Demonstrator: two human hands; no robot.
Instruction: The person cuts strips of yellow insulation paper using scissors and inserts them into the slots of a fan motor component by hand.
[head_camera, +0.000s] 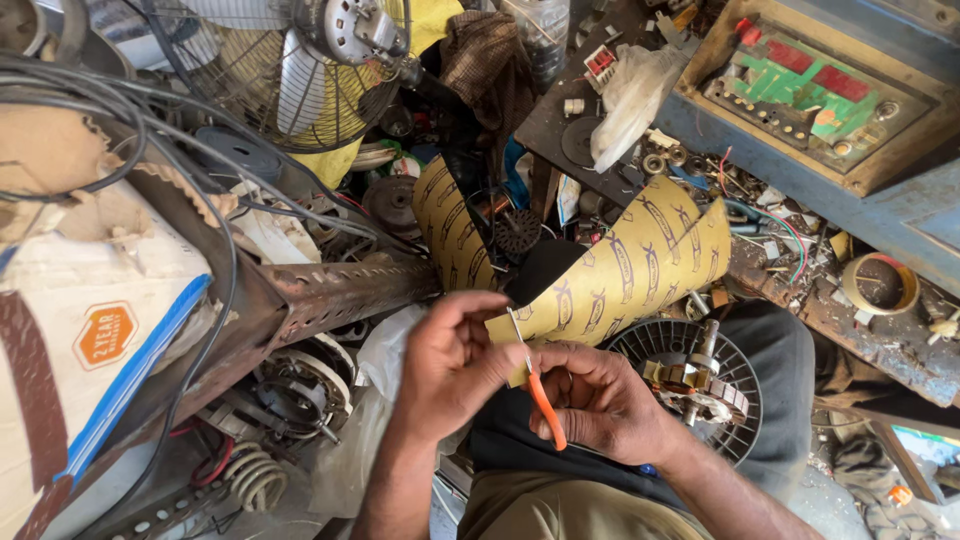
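R hand (600, 400) fingers clamped on orange scissors (540, 390), L hand (450, 365) fingers pinching yellow patterned sheet (640, 270).

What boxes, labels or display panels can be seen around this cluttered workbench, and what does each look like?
Cardboard box: far left, white with a blue stripe, brown edge and an orange hexagon label.
Control panel: top right, tan frame, green face with red display windows and small buttons.
Printed sheet: centre, yellow with repeated dark emblems, curled, held by the left hand; the right hand holds orange-handled scissors.
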